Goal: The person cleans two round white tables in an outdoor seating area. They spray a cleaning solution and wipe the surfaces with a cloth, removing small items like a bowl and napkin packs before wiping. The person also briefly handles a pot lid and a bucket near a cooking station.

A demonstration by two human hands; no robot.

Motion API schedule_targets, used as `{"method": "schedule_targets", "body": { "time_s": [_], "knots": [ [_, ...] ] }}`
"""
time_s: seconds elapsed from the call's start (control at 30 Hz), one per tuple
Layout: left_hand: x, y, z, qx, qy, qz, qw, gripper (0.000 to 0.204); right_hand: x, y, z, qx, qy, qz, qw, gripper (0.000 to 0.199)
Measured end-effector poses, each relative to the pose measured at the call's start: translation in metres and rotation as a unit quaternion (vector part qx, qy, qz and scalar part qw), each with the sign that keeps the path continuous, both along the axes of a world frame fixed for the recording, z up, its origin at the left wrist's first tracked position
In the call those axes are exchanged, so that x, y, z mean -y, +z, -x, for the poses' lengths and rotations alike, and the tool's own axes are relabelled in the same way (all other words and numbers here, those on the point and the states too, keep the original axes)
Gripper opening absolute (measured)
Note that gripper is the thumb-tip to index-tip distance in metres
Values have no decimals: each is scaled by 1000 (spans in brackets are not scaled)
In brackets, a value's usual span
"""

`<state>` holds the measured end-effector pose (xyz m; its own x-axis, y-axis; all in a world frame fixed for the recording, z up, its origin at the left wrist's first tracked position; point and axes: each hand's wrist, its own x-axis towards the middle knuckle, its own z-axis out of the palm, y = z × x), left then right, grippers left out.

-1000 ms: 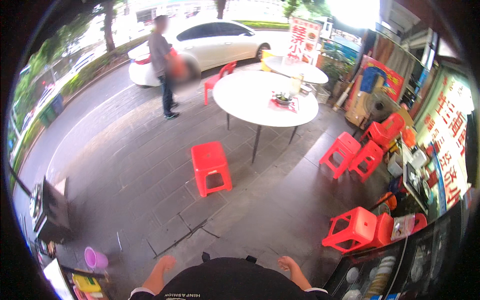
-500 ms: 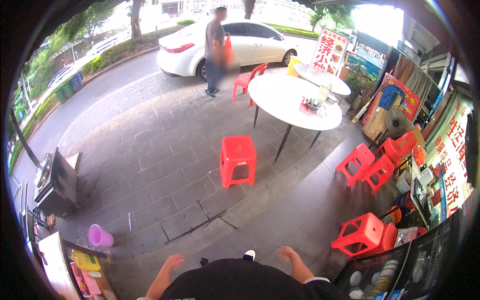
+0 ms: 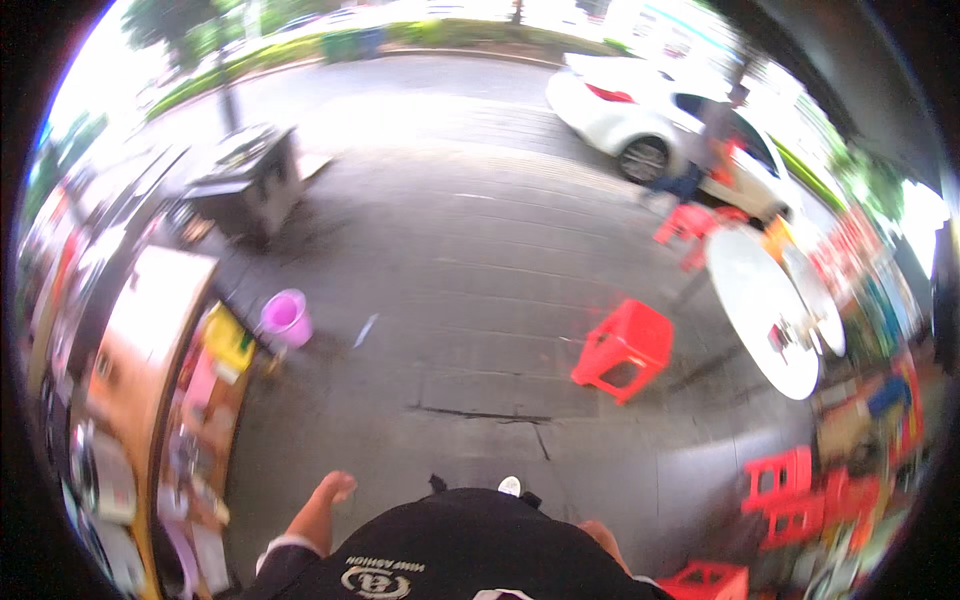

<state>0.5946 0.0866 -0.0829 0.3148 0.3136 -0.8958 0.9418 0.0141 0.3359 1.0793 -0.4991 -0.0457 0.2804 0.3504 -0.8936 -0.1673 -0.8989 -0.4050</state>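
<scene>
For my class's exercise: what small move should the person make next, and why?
Perhaps a short step ahead, between the pink bucket and the lone red stool: the bucket stands ahead to the left, the stool to the right, with paving showing between.

A black top point(image 3: 460, 530) spreads to the right of the left fingers point(image 3: 343, 485), bearing white lettering point(image 3: 388, 561) and a rounded white emblem point(image 3: 375, 583). Its black left sleeve point(image 3: 283, 570), below those fingers, ends in a white edge point(image 3: 287, 543). A white shoe tip point(image 3: 510, 486) shows farther right of them.
</scene>
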Motion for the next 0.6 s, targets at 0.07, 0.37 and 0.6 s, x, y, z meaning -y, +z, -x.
{"method": "schedule_targets", "body": {
  "time_s": [0.07, 0.37, 0.6],
  "knots": [
    [15, -5, 16, -80, 42, -2, 996, 22, -26, -19, -26, -57, -92, 99, 989, 18],
    [81, 47, 15, 18, 212, -82, 974, 32, -242, 29, -148, 60, 170, 19, 983, 18],
    [92, 84, 28, -6, 386, -111, 916, 39, -465, 64, -145, 89, 288, -28, 953, 25]
  ]
}}
